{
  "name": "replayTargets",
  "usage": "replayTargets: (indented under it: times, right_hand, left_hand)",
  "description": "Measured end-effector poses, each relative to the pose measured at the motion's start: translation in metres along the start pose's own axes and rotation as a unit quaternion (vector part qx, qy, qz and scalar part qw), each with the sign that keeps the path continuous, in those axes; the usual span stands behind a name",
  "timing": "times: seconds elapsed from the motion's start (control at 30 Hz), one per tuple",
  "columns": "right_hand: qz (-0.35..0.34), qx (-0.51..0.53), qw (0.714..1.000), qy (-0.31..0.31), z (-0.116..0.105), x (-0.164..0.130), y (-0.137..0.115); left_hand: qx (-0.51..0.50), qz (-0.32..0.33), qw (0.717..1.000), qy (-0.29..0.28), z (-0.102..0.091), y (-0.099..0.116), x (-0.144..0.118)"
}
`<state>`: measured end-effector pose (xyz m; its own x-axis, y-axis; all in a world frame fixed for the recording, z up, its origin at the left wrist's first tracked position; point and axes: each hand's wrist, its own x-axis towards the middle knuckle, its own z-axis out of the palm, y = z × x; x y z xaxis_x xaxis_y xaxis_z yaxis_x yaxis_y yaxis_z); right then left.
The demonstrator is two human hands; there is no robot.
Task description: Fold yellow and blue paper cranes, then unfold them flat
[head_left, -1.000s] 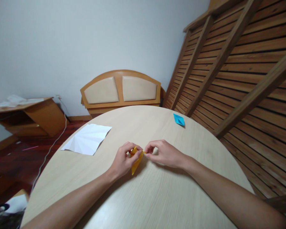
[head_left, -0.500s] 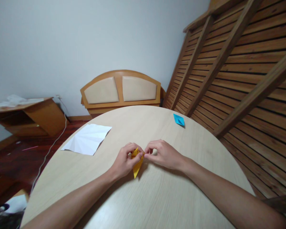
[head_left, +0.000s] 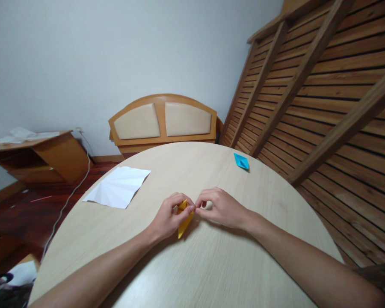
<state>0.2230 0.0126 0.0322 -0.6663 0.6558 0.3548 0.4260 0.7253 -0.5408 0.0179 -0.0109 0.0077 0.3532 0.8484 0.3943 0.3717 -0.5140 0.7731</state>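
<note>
1 folded yellow paper (head_left: pixel 185 227) shows in the head view, held by 2 bare hands over the middle of the round table (head_left: pixel 208 269), well in from its left, right and far edges. The left hand (head_left: pixel 170 217) has its thumb and fingers clamped on the paper, covering much of it; 1 pointed end juts down toward the near side of the table, and whether that end touches the surface I cannot tell. The right hand (head_left: pixel 223 208) has its thumb and index fingertips together, pinching the small tip at the paper's right side, with the 2 hands' fingertips nearly meeting there. Near the table's left edge lies 1 creased white sheet (head_left: pixel 118 188), flat, with fold lines fanning across it. Just inside the far right edge sits 1 small folded blue paper (head_left: pixel 241 161), well apart from the hands. Past the far edge stands a headboard (head_left: pixel 162 122) with 2 pale panels. Beyond the left edge are a wooden cabinet (head_left: pixel 64 156), white papers (head_left: pixel 24 135) on its top, and a pale cord (head_left: pixel 64 205); beyond the right edge leans a slatted wooden frame (head_left: pixel 324 87).
</note>
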Motion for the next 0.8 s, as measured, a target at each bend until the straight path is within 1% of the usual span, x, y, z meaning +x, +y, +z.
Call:
replayTargets:
  times: [0.07, 0.27, 0.53, 0.6, 0.67, 0.8]
  right_hand:
    - [0.003, 0.001, 1.000, 0.000, -0.002, 0.000, 0.001]
    - [0.024, -0.026, 0.999, 0.000, -0.010, -0.001, 0.008]
    - [0.051, -0.067, 0.996, 0.003, -0.017, -0.001, 0.012]
    - [0.047, -0.063, 0.997, 0.021, -0.016, -0.001, 0.010]
    - [0.034, -0.050, 0.997, 0.054, -0.013, 0.000, 0.008]
    - [0.009, -0.018, 0.994, 0.108, -0.002, 0.002, 0.003]
  left_hand:
    - [0.007, -0.007, 1.000, 0.007, 0.000, -0.001, 0.000]
    - [0.014, -0.034, 0.998, 0.055, -0.001, -0.004, -0.001]
    - [0.016, -0.064, 0.997, 0.051, 0.001, -0.007, 0.000]
    - [0.018, -0.065, 0.996, 0.055, 0.001, -0.008, 0.001]
    - [0.019, -0.065, 0.996, 0.055, 0.001, -0.008, 0.001]
    - [0.017, -0.062, 0.997, 0.051, 0.001, -0.008, 0.000]
